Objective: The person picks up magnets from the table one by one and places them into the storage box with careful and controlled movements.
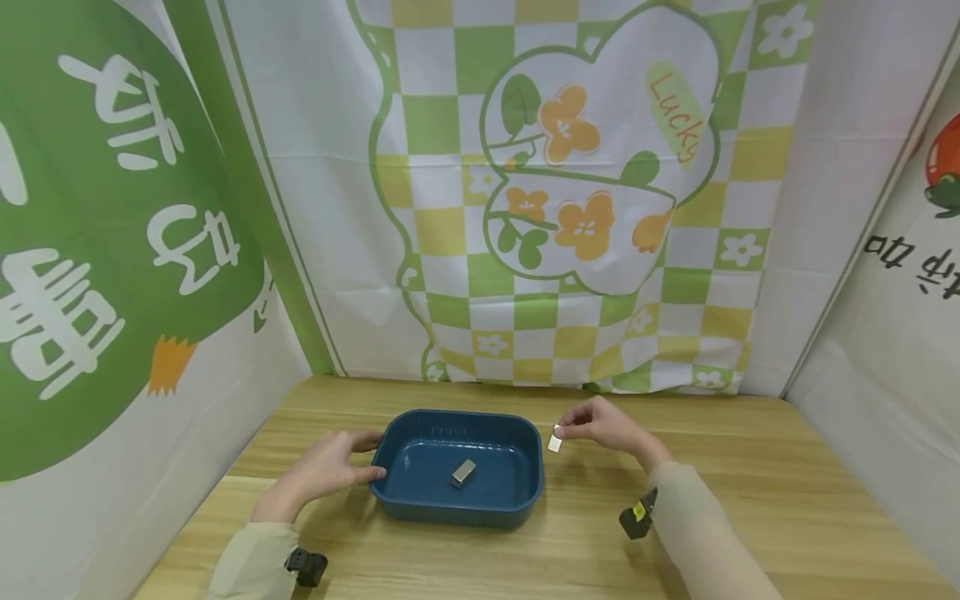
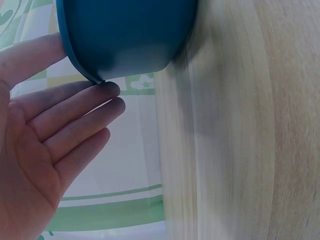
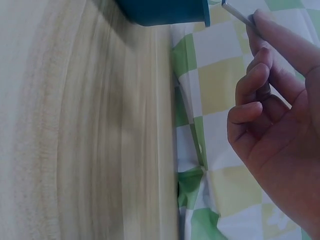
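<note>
A dark blue rectangular basin (image 1: pixel 456 507) stands on the table with a small silver metal block (image 1: pixel 463 473) lying inside it. My left hand (image 1: pixel 327 469) touches the left end of the basin at its rim. In the left wrist view the fingers (image 2: pixel 82 107) are extended, and the thumb lies against the basin's wall (image 2: pixel 130 37). Just right of the basin, my right hand (image 1: pixel 602 427) pinches a thin flat silver piece (image 1: pixel 555 438) between thumb and index finger. The right wrist view shows that piece (image 3: pixel 239 14) edge-on near the basin's rim, apart from it, with the other fingers curled.
The wooden table (image 1: pixel 660 550) carries the basin. A green and yellow checked cloth (image 1: pixel 570 333) hangs behind the table, with printed cloth walls on the left (image 1: pixel 247 400) and right (image 1: pixel 885 358). Black wrist cameras (image 1: pixel 307 567) are strapped at both sleeves.
</note>
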The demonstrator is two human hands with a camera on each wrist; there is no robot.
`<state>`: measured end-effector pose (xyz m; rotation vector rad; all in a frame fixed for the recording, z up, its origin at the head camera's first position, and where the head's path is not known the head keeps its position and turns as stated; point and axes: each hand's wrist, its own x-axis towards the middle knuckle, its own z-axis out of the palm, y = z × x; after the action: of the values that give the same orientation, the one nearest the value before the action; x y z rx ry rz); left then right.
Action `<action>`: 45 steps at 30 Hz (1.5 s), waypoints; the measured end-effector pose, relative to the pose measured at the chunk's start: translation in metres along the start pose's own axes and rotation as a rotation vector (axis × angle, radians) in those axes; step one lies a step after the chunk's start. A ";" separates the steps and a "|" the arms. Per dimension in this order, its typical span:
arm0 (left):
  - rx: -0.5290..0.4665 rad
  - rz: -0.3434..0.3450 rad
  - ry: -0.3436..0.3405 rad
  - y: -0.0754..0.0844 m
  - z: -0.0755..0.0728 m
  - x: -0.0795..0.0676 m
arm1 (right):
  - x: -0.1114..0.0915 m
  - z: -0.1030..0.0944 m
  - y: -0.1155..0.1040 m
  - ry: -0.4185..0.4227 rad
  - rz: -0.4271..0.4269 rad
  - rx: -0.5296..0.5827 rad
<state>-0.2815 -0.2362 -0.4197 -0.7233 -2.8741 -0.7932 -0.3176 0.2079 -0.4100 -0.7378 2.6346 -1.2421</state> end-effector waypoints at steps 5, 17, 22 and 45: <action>0.002 -0.004 0.000 0.000 0.000 0.001 | 0.003 0.000 -0.005 -0.005 -0.003 0.015; -0.011 0.005 -0.001 -0.001 0.001 0.000 | 0.010 0.001 -0.012 -0.020 -0.047 0.020; -0.013 0.008 -0.002 -0.002 0.002 0.000 | 0.015 0.004 -0.015 -0.025 -0.058 0.014; -0.017 -0.008 -0.008 -0.001 0.001 0.000 | 0.038 0.014 -0.036 -0.075 -0.069 -0.003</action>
<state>-0.2818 -0.2367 -0.4209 -0.7191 -2.8830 -0.8184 -0.3329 0.1602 -0.3891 -0.8649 2.5715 -1.2028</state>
